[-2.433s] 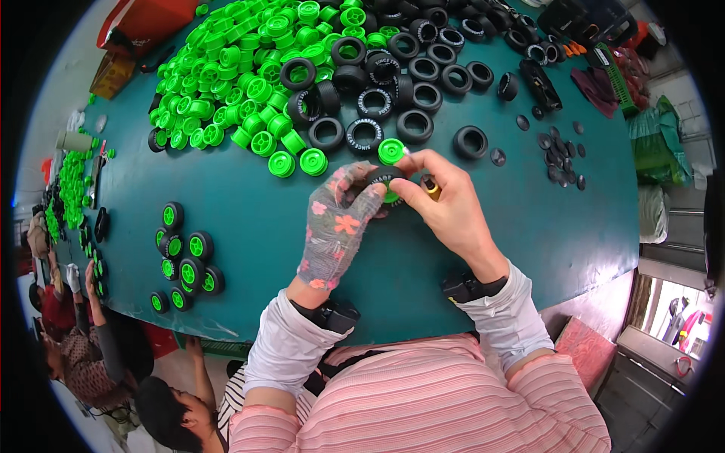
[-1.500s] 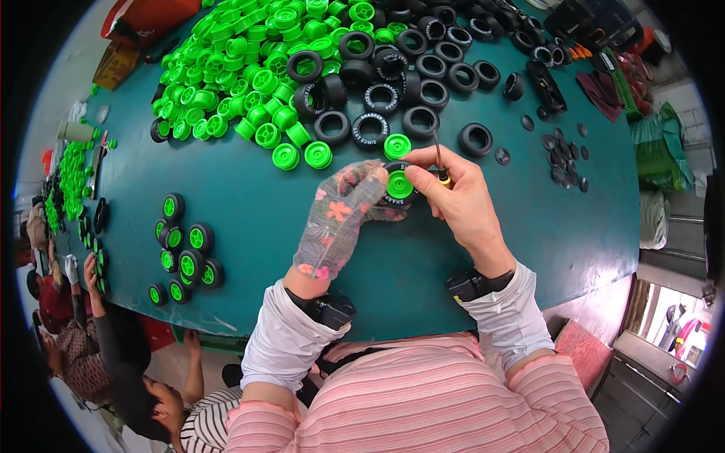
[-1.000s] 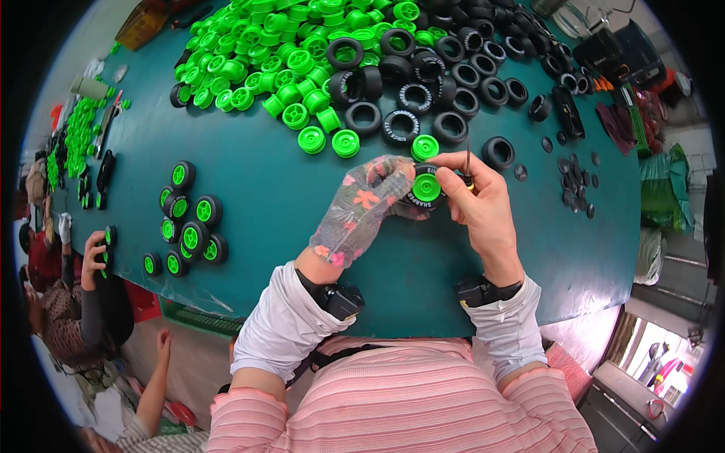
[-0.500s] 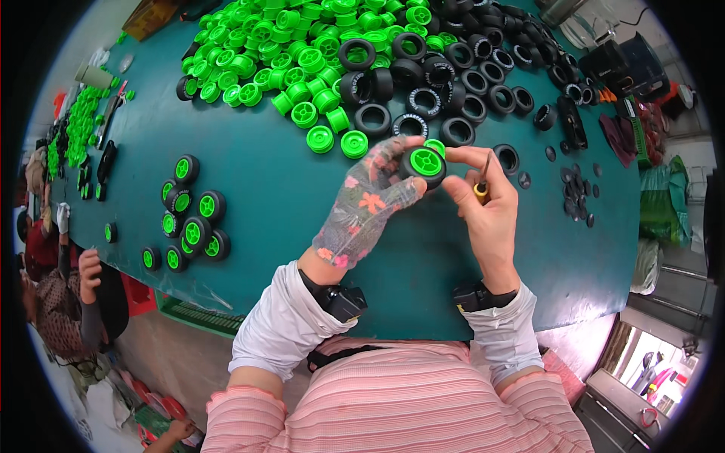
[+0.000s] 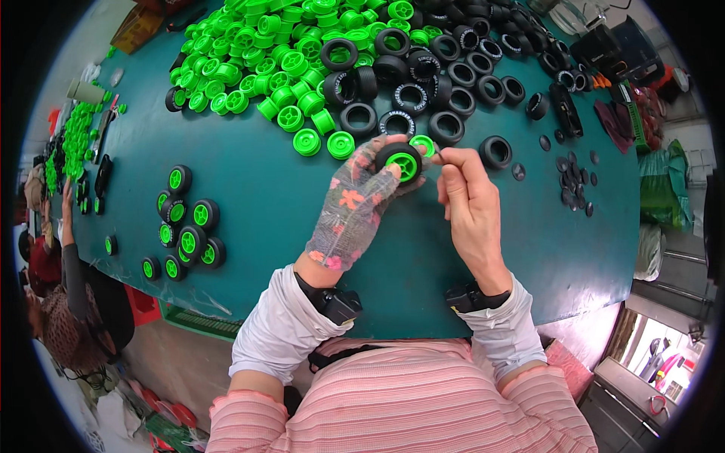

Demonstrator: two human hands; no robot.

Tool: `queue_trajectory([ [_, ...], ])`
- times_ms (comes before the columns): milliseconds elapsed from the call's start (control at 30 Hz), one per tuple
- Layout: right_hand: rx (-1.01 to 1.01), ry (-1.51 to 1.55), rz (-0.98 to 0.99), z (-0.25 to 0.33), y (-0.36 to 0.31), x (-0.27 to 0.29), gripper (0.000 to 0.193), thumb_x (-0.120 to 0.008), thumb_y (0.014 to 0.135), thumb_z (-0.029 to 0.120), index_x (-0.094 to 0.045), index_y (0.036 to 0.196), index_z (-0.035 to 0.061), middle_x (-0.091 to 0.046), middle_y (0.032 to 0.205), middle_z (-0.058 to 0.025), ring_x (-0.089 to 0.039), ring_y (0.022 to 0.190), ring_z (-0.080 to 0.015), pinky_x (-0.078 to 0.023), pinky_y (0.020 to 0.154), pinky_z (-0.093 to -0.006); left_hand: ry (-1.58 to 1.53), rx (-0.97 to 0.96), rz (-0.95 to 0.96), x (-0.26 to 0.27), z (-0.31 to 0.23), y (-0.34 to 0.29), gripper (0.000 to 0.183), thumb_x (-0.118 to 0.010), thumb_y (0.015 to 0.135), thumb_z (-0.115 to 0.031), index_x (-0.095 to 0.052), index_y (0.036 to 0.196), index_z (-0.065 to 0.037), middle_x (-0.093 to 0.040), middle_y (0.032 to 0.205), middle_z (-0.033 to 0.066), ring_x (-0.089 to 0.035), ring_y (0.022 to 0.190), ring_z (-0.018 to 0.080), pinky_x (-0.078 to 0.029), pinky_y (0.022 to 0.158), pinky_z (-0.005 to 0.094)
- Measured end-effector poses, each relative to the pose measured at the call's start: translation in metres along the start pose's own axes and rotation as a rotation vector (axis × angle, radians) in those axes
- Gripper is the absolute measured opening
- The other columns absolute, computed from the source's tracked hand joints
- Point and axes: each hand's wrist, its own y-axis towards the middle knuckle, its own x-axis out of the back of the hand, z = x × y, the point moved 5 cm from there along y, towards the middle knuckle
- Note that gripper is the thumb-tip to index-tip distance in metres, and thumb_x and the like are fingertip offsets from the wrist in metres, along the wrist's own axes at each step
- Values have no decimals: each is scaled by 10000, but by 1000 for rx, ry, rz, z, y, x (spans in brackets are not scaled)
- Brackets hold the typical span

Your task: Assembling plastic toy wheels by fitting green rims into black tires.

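Note:
My left hand (image 5: pixel 349 198), in a grey floral glove, grips a toy wheel (image 5: pixel 399 161) made of a black tyre around a green rim. The thumb presses on the rim's face. Just right of it, my right hand (image 5: pixel 470 204) is bare and closed around a small tool. Only the tool's thin dark tip (image 5: pixel 439 155) shows by the fingertips, close to the wheel but apart from it; the handle is hidden. Behind the wheel is a green rim (image 5: pixel 422 145); I cannot tell whether it touches the hand. A single black tyre (image 5: pixel 496 152) lies beyond my right fingers.
Green rims (image 5: pixel 291 118) are heaped at the far side of the green table (image 5: pixel 302 302), beside piled black tyres (image 5: pixel 462 74). Several assembled wheels (image 5: pixel 192 240) lie to the left. Small dark discs (image 5: pixel 572 183) lie at right. Another person's arm (image 5: pixel 69 219) reaches in at far left.
The wheel has tilted in my left hand, and its thumb now lies over the rim. My right hand has turned and drawn slightly away; the tool's yellow handle no longer shows. The view has shifted slightly.

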Motion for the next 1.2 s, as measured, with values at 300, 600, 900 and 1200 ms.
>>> queue_trajectory([
  [300, 84, -153, 54, 4, -4, -8, 52, -601, 963, 96, -576, 955, 52, -586, 670, -94, -588, 592, -269, -441, 549, -369, 200, -21, -66, -3, -3, 0, 374, -621, 948, -28, -529, 1309, 9, -624, 1233, 165, -618, 1169, 246, -519, 1031, 363],
  [600, 107, -258, 80, 6, -7, -8, 46, -584, 969, 129, -573, 958, 86, -561, 601, -136, -591, 573, -365, -425, 532, -442, 395, -162, -112, -7, -2, -3, 352, -653, 912, 1, -577, 1255, -11, -640, 1162, 101, -625, 1068, 161, -527, 948, 280],
  [900, -27, -121, 232, -3, -2, -2, 61, -587, 956, 116, -571, 937, 60, -589, 634, -171, -592, 600, -399, -426, 544, -467, 858, -327, -68, -17, -7, -7, 370, -653, 907, 36, -594, 1265, -39, -665, 1166, 79, -633, 1043, 155, -521, 901, 262],
  [1200, 78, -273, 193, -4, 0, -1, 79, -588, 953, 130, -565, 940, 55, -592, 641, -195, -593, 639, -431, -433, 570, -517, 1025, -411, -88, -18, -6, -8, 341, -655, 892, 61, -612, 1224, -2, -683, 1154, 98, -647, 1014, 155, -514, 892, 274],
])
